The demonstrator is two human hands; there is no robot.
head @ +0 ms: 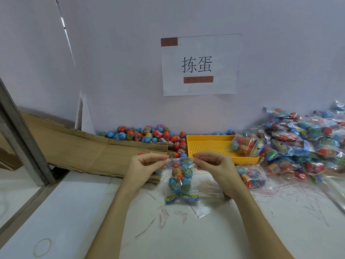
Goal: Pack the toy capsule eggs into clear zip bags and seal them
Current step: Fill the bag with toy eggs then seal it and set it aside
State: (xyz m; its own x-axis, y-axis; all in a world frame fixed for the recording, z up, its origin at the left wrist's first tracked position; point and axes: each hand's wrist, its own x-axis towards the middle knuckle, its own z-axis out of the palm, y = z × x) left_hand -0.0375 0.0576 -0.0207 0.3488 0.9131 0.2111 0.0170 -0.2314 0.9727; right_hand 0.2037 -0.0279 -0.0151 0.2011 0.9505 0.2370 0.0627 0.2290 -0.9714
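A clear zip bag (203, 187) hangs above the white table, with several blue and red toy capsule eggs (180, 179) and a printed card strip inside it. My left hand (147, 168) pinches the bag's top edge at its left end. My right hand (214, 163) pinches the same edge further right. Between my fingers the top strip is stretched flat. Loose capsule eggs (147, 135) lie heaped against the back wall.
A yellow perforated tray (209, 146) sits behind my hands with one filled bag (246, 143) in it. Many filled bags (308, 144) are piled at the right. Flattened cardboard (84, 148) lies at the left. Thin red strips and an empty bag (201, 210) litter the table.
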